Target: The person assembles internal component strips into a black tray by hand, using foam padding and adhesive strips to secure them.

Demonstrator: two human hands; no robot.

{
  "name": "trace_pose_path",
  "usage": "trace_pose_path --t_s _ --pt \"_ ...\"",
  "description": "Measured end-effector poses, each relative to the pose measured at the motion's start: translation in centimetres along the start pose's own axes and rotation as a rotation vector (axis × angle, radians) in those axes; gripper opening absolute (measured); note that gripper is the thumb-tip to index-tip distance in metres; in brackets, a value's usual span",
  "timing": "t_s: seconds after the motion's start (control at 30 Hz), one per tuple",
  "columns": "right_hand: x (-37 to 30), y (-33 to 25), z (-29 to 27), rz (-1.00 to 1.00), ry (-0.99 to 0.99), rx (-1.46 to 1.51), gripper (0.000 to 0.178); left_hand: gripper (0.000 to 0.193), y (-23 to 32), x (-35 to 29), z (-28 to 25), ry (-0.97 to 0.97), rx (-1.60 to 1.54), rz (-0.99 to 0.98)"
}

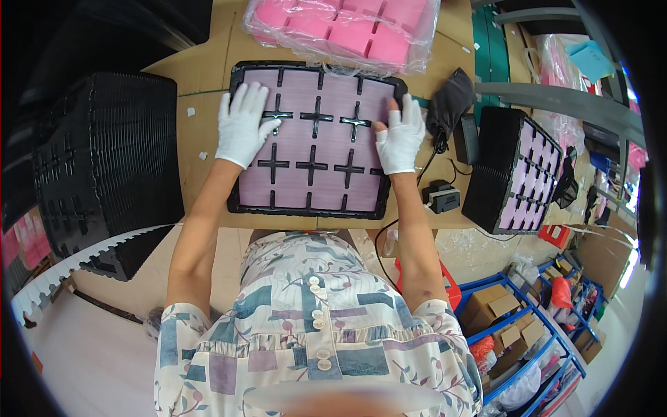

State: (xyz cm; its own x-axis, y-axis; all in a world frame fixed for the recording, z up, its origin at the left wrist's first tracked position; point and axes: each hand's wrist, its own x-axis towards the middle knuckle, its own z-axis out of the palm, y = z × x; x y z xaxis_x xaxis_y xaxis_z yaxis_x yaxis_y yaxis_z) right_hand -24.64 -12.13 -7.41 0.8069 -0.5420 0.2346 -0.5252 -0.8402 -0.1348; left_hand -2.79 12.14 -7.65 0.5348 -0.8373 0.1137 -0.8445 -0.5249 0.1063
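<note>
Tall stack of black trays (132, 139) at the left of the frame, a filled black tray (313, 212) at its centre.
The central tray holds lavender pieces (299, 187) between raised black cross-shaped dividers; at the lower right, a blue rack (566, 353) bears open cardboard boxes (486, 306) among plastic bags; at the top, a clear plastic bag (417, 66) wraps pink blocks (389, 45); at the right, a tilted-looking black stack (493, 160) shows similar lavender pieces in its face; the white-gloved left hand (243, 125) lies spread over the central tray's upper left, thumb apart, and the right hand (401, 142), its thumb and a fingertip bare, rests at the upper right rim, though whether it grips I cannot tell.
</note>
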Motion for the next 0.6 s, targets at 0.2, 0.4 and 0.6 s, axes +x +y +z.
trace_pose_path --t_s 0.2,0.4,0.6 --pt "-0.5 0.2 1.0 -0.031 -0.093 -0.083 0.056 0.073 -0.4 -0.3 2.0 -0.019 0.07 -0.074" --pt "-0.8 -0.5 0.6 -0.102 -0.077 -0.041 0.049 0.066 0.6 0.0 1.4 -0.015 -0.009 -0.065" --pt "-4.1 -0.8 -2.4 0.344 -0.051 0.178 0.052 0.038 -4.2 -4.7 1.5 0.304 -0.301 -0.567"
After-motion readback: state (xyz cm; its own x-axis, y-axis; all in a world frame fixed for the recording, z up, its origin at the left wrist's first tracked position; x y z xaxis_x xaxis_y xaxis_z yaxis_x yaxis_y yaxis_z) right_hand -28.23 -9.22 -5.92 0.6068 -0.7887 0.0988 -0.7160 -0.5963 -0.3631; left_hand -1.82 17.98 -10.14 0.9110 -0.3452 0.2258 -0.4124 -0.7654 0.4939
